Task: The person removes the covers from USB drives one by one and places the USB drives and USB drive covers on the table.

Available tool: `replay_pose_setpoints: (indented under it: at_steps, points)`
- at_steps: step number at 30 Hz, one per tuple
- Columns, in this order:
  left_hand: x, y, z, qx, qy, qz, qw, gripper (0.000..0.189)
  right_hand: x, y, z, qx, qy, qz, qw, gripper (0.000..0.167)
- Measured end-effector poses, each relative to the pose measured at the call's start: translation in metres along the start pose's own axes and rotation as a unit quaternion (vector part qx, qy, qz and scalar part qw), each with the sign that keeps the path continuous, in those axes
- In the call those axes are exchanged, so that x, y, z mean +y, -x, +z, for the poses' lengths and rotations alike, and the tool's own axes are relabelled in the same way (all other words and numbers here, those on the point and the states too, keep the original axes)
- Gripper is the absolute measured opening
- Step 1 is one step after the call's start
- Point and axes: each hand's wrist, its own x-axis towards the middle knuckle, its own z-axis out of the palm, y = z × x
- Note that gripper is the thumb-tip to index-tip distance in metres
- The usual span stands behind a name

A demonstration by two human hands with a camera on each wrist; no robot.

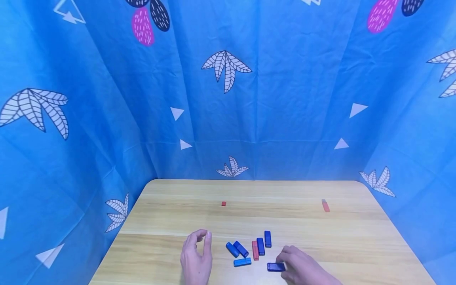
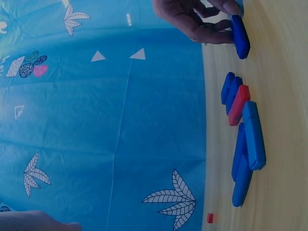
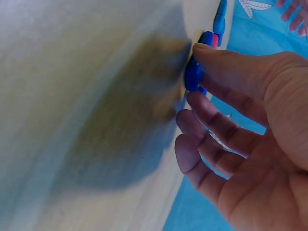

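Note:
My right hand (image 1: 297, 264) pinches the end of a dark blue USB stick (image 1: 274, 267) between thumb and fingers, low over the wooden table. In the right wrist view the thumb and forefinger meet this stick (image 3: 193, 74), and the other fingers hang loosely bent. To the left, my left hand (image 1: 197, 257) is held with thumb raised and fingers loosely curved, nothing in it. Between the hands lie a red USB stick (image 1: 255, 250), two dark blue ones (image 1: 261, 246) beside it, a light blue one (image 1: 242, 262) and two more blue ones (image 1: 232, 249).
Farther back on the table (image 1: 171, 221) lie a small red cap (image 1: 223, 204) and, at the right, an uncapped red USB stick (image 1: 325, 206) with its metal plug showing. A blue patterned curtain (image 1: 285, 99) surrounds the table at the back and sides.

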Motion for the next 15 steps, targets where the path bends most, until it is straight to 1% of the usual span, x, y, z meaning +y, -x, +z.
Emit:
replay_pose_setpoints:
  at_steps: [5,8,12,15]
  points:
    - [-0.0010,0.0014,0.0001,-0.009,0.001,-0.006,0.9999,0.009,0.0006,0.0001,0.0068,0.014,0.000,0.004,0.9999,0.018]
    - [-0.0017,0.0021,0.0006,-0.016,0.005,-0.010,0.9998,0.010,0.0006,0.0001,0.0087,0.005,-0.012,0.017,0.9998,0.016]
    - [-0.0028,0.0029,0.0013,-0.023,0.007,-0.014,0.9996,0.011,0.0016,0.0000,0.0085,-0.006,-0.037,0.028,0.9989,0.018]
    - [-0.0035,0.0029,0.0018,-0.027,0.006,-0.016,0.9995,0.011,0.0026,-0.0006,0.0079,-0.003,-0.046,0.019,0.9987,0.020]
